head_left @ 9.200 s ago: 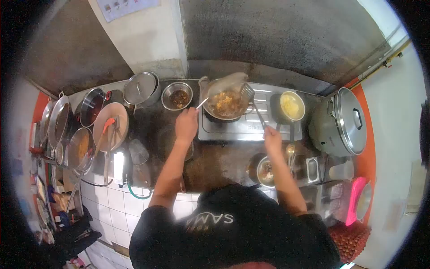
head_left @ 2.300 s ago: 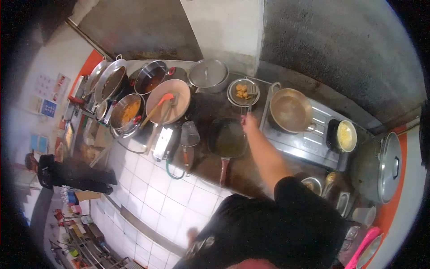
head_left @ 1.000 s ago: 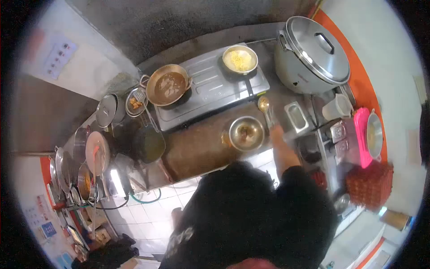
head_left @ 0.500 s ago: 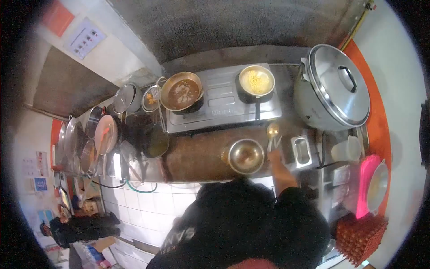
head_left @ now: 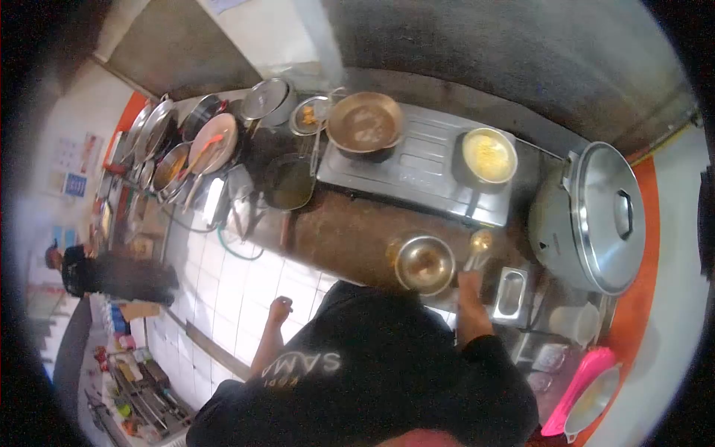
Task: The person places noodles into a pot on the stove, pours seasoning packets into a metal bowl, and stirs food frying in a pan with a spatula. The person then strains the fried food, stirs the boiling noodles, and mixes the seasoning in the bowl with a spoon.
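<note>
My right hand (head_left: 469, 283) is closed round the handle of a gold-coloured ladle (head_left: 481, 240) over the counter. A thin silvery utensil shows beside the ladle, its kind unclear. Just left of that hand stands a round steel bowl (head_left: 424, 264) with a little brown matter inside. To the hand's right is a small rectangular steel container (head_left: 511, 294). My left hand (head_left: 281, 309) hangs low beside my body over the tiles, fingers curled in, with nothing visible in it.
On the stove (head_left: 424, 160) sit a pan of brown liquid (head_left: 365, 123) and a small pan of yellow food (head_left: 489, 155). A large lidded pot (head_left: 588, 216) stands right. Several pans and a pink bowl (head_left: 214, 141) crowd the left. A person (head_left: 112, 276) is at far left.
The view has swung to the left, so the counter appears tilted and shifted right. My left hand has come into sight. My right hand still grips the ladle beside the bowl.
</note>
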`<state>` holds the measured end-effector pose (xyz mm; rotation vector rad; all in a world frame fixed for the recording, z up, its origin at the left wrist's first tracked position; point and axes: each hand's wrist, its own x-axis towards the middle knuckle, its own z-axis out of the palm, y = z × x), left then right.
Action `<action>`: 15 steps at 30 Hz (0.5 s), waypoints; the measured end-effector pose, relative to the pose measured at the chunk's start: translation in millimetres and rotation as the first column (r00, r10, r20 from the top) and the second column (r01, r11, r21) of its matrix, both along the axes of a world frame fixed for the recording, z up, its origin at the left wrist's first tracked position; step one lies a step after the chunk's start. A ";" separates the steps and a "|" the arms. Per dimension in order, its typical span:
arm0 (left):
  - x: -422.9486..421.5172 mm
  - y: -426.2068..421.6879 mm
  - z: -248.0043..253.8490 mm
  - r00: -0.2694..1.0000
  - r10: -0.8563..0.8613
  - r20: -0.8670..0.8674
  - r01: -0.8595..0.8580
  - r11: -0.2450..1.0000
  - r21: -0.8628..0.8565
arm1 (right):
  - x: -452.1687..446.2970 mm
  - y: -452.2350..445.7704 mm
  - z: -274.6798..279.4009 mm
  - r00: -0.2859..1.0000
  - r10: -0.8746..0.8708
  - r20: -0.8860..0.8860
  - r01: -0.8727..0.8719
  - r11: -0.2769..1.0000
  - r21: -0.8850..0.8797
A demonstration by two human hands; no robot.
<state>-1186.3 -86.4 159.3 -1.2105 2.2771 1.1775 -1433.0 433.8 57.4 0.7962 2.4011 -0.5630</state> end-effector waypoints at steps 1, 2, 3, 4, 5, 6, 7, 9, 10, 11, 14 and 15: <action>1.8 0.6 -5.6 0.999 0.030 0.024 -0.031 0.999 0.011 | 0.6 3.7 -2.0 0.999 -0.019 -0.030 0.018 0.999 -0.028; 7.6 -0.3 -12.0 0.997 0.061 0.049 -0.062 0.998 0.024 | 2.0 9.6 -4.1 0.998 -0.038 -0.058 0.035 0.998 -0.055; 17.4 -2.8 -21.6 0.995 0.088 0.057 -0.089 0.996 0.021 | 6.3 23.6 -23.5 0.999 -0.012 -0.049 0.009 0.998 -0.058; 29.2 -6.9 -37.1 0.998 0.000 0.066 0.000 1.000 0.012 | 12.2 39.4 -54.8 0.994 -0.027 -0.110 -0.004 0.962 -0.274; 39.4 -10.2 -53.1 0.994 -0.086 0.073 0.086 0.996 0.004 | 14.3 43.3 -71.9 0.985 -0.054 -0.162 -0.030 0.878 -0.477; 50.0 -13.2 -72.2 0.996 -0.053 0.079 0.053 0.999 0.000 | 23.7 25.4 -46.5 0.669 -0.731 0.134 0.506 0.317 -0.802; 62.9 -14.6 -89.5 0.975 -0.215 0.052 0.216 0.976 -0.030 | 26.3 28.2 -56.8 0.693 -0.707 0.142 0.502 0.332 -0.799; 79.8 -9.5 -88.9 0.933 -0.359 0.036 0.361 0.931 -0.055 | 28.1 54.3 -93.9 0.819 -0.476 0.320 0.443 0.171 -0.880; 77.1 -2.9 -77.8 0.961 -0.255 0.104 0.252 0.967 0.041 | 25.6 61.4 -96.4 0.733 -0.436 0.522 0.581 0.000 -0.814; 69.9 3.3 -74.7 0.969 -0.172 0.178 0.149 0.980 0.135 | 24.8 64.6 -79.7 0.727 -0.451 0.517 0.582 0.006 -0.813; 73.0 -11.4 -108.5 0.470 -0.815 0.338 0.880 0.403 -0.249 | 35.1 56.6 7.1 0.731 0.508 -0.457 -0.665 0.679 -0.310; 84.5 -25.0 -129.6 0.546 -0.833 0.088 0.790 0.477 -0.384 | 37.5 46.5 25.1 0.945 0.065 -0.321 -0.257 0.753 -0.605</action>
